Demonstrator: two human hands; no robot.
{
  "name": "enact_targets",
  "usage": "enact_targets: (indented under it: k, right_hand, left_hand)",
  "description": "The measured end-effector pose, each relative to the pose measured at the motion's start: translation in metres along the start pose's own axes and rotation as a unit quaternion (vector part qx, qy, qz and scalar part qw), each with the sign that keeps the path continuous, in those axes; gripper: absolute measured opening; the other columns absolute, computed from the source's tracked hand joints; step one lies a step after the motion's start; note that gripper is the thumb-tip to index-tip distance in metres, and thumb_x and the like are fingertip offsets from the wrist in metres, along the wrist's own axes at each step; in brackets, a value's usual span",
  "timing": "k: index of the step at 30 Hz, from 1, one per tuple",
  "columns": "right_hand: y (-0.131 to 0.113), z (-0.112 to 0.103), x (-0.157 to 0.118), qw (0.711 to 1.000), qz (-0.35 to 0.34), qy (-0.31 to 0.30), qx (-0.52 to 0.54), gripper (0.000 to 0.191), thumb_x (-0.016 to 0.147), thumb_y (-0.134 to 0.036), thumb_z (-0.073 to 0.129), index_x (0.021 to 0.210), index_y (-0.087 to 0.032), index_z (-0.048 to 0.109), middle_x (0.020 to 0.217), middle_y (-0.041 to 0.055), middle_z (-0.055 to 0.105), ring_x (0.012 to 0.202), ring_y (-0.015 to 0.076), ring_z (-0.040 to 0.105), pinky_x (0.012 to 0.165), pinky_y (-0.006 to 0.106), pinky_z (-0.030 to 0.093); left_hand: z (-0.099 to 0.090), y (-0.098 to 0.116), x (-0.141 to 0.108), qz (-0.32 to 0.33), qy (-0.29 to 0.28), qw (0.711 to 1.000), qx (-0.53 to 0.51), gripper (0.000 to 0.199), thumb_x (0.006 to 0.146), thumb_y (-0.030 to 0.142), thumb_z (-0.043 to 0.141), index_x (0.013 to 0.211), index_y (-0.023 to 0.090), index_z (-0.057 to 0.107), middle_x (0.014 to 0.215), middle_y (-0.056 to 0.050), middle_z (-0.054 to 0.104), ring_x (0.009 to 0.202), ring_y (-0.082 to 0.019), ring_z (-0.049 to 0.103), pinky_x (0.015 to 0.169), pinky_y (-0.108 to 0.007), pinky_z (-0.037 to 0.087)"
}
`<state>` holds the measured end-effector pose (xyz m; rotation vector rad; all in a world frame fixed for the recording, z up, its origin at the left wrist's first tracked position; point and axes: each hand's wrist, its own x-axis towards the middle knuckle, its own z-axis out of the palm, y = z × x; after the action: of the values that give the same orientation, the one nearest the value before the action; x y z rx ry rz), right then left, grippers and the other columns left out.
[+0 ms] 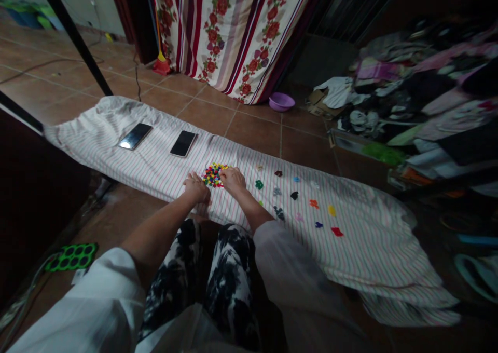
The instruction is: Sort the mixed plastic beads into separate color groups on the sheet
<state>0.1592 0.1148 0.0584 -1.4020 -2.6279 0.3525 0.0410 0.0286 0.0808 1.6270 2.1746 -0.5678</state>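
Observation:
A pile of small colourful pieces, in red, yellow, green, blue and white, lies on the striped cloth. My left hand rests on the cloth at the pile's near left edge, fingers loosely extended, with nothing seen in it. At the pile's right side, my right hand has its fingertips drawn together among the pieces; whatever is between them is too small to make out. Right of it, small single-colour groups spread over the cloth, such as a green group, an orange group and a red group.
Two phones, one with a glare and one dark, lie left of the pile. Beyond the cloth-covered surface are a purple basin, a floral curtain and heaped clothes. A green-edged rack is at lower left.

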Motion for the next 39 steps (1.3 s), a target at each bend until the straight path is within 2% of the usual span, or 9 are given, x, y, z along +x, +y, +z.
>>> enact_targets:
  k: [7, 13, 17, 21, 26, 31, 33, 36, 39]
  right_hand:
    - [-0.006, -0.006, 0.006, 0.998, -0.030, -0.027, -0.046, 0.016, 0.087, -0.024, 0.054, 0.088, -0.023, 0.070, 0.099, 0.0081, 0.065, 0.100, 0.0226, 0.049, 0.080, 0.032, 0.040]
    - [-0.009, -0.008, 0.007, 0.998, 0.030, -0.037, -0.036, 0.014, 0.084, -0.025, 0.057, 0.088, -0.022, 0.069, 0.097, 0.0091, 0.065, 0.096, 0.0225, 0.053, 0.079, 0.032, 0.042]
    - [-0.009, -0.005, 0.006, 0.999, 0.042, -0.011, -0.016, 0.015, 0.083, -0.025, 0.055, 0.086, -0.021, 0.069, 0.095, 0.0082, 0.067, 0.094, 0.0216, 0.056, 0.080, 0.032, 0.042]
    - [-0.003, 0.002, 0.003, 0.993, 0.060, 0.036, 0.093, 0.014, 0.082, -0.028, 0.054, 0.084, -0.023, 0.067, 0.089, 0.0029, 0.068, 0.087, 0.0175, 0.060, 0.079, 0.028, 0.044]
    - [0.015, 0.011, -0.008, 0.952, 0.105, 0.088, 0.274, 0.009, 0.076, -0.029, 0.059, 0.078, -0.022, 0.063, 0.079, -0.0014, 0.068, 0.075, 0.0138, 0.062, 0.070, 0.024, 0.046]
    - [0.037, 0.013, -0.029, 0.916, 0.127, 0.123, 0.360, 0.009, 0.069, -0.030, 0.060, 0.072, -0.021, 0.059, 0.070, -0.0024, 0.064, 0.070, 0.0150, 0.062, 0.068, 0.026, 0.047]
    - [0.048, 0.012, -0.043, 0.901, 0.123, 0.146, 0.389, 0.011, 0.068, -0.031, 0.059, 0.073, -0.021, 0.059, 0.072, -0.0019, 0.064, 0.070, 0.0150, 0.062, 0.069, 0.026, 0.048]
    - [0.067, 0.007, -0.068, 0.883, 0.126, 0.174, 0.418, 0.016, 0.069, -0.034, 0.058, 0.079, -0.021, 0.060, 0.073, -0.0010, 0.064, 0.069, 0.0148, 0.061, 0.069, 0.027, 0.049]
    - [0.090, 0.002, -0.099, 0.859, 0.162, 0.215, 0.436, 0.024, 0.070, -0.038, 0.058, 0.084, -0.020, 0.063, 0.074, 0.0008, 0.065, 0.069, 0.0158, 0.061, 0.067, 0.029, 0.050]
  left_hand:
    - [-0.002, 0.001, -0.001, 0.004, -0.001, 1.000, 0.013, 0.108, 0.070, 0.066, 0.060, 0.148, 0.004, 0.019, 0.152, -0.032, 0.011, 0.140, -0.048, 0.015, 0.095, -0.053, 0.040]
    - [-0.003, 0.001, -0.002, 0.006, 0.003, 1.000, 0.014, 0.108, 0.069, 0.065, 0.061, 0.147, 0.002, 0.020, 0.151, -0.033, 0.011, 0.139, -0.048, 0.016, 0.095, -0.052, 0.039]
    - [-0.001, 0.001, 0.001, 0.000, 0.005, 1.000, 0.009, 0.112, 0.067, 0.068, 0.061, 0.147, 0.003, 0.019, 0.152, -0.033, 0.011, 0.140, -0.047, 0.015, 0.096, -0.052, 0.039]
    - [-0.001, 0.002, 0.004, -0.007, -0.014, 1.000, 0.009, 0.112, 0.068, 0.066, 0.062, 0.148, 0.002, 0.017, 0.152, -0.032, 0.008, 0.140, -0.047, 0.013, 0.096, -0.053, 0.039]
    - [0.006, 0.001, 0.012, -0.013, -0.009, 1.000, 0.006, 0.114, 0.065, 0.066, 0.063, 0.148, 0.003, 0.017, 0.153, -0.031, 0.007, 0.141, -0.046, 0.012, 0.097, -0.053, 0.039]
    - [0.010, 0.001, 0.018, -0.018, -0.007, 1.000, -0.008, 0.116, 0.061, 0.064, 0.066, 0.148, 0.005, 0.017, 0.153, -0.030, 0.007, 0.141, -0.046, 0.010, 0.098, -0.054, 0.038]
    - [0.009, 0.001, 0.016, -0.028, -0.018, 0.999, -0.015, 0.116, 0.060, 0.062, 0.067, 0.148, 0.006, 0.017, 0.153, -0.030, 0.008, 0.141, -0.046, 0.009, 0.099, -0.055, 0.037]
    - [0.008, -0.001, 0.014, -0.024, -0.005, 1.000, -0.018, 0.114, 0.062, 0.063, 0.064, 0.148, 0.003, 0.018, 0.153, -0.030, 0.009, 0.141, -0.046, 0.009, 0.100, -0.053, 0.036]
    - [0.010, -0.004, 0.013, -0.014, 0.007, 1.000, -0.003, 0.115, 0.063, 0.068, 0.061, 0.148, 0.004, 0.019, 0.152, -0.031, 0.010, 0.141, -0.046, 0.012, 0.101, -0.052, 0.034]
